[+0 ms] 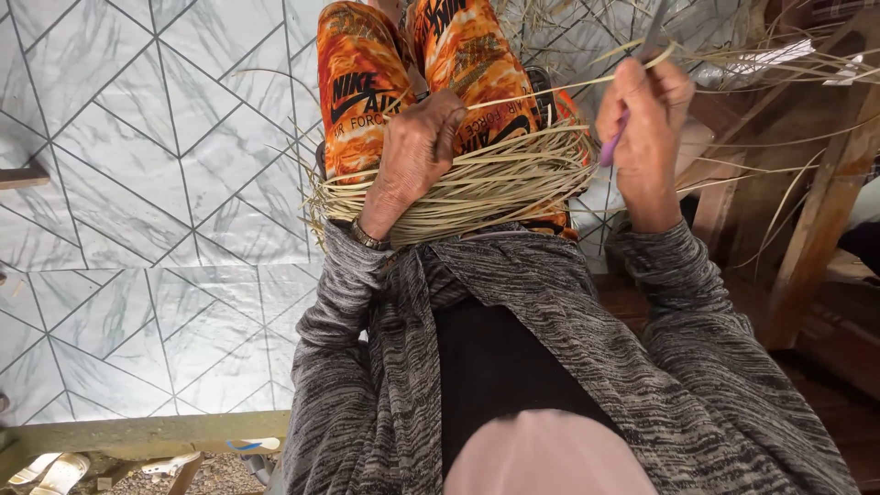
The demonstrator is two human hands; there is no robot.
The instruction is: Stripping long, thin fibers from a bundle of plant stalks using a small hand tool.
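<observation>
While both hands grip, left [417, 137] pinches a strip [550, 89], right [646, 115] clutches a knife (purple-handled) [612, 147].

Hands splitting straw strip over lap

Left hand [417, 147] pinches a pale strip [541, 92] above the straw bundle [477, 188] on orange-trousered legs [362, 82]; right hand [646, 128] grips purple-handled knife [612, 147] at strip. Tiled floor [137, 183] left, wooden frame [816, 229] right.

Knife blade [656, 32] cut off by top edge, purple handle [612, 147] mostly hidden inside right hand [644, 119]
</observation>
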